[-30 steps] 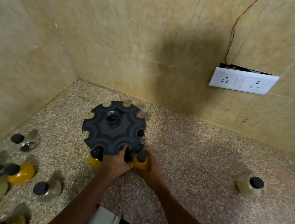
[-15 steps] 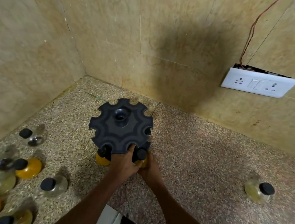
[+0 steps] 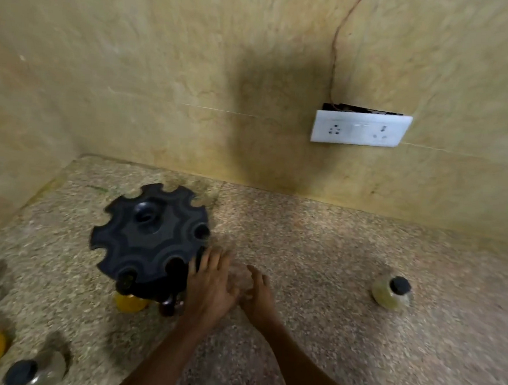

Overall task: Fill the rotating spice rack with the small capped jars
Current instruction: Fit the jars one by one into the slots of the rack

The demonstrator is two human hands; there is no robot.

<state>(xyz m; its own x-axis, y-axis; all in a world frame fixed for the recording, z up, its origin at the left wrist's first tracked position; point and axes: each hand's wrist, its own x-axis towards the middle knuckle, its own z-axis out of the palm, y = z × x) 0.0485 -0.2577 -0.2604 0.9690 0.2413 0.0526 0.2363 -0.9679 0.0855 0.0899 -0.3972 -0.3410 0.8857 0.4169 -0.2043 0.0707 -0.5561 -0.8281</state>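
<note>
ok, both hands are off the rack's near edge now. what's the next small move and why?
Probably reach the right hand out to the lone capped jar standing on the counter to its right. Both hands look empty, the left hand is beside the rack, and several rim notches look unfilled, with only a yellow jar clearly seated. Motion blur hides the finger detail.

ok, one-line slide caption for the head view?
Both hands, left and right, open beside the black spice rack; loose capped jar waits on the counter.
</note>
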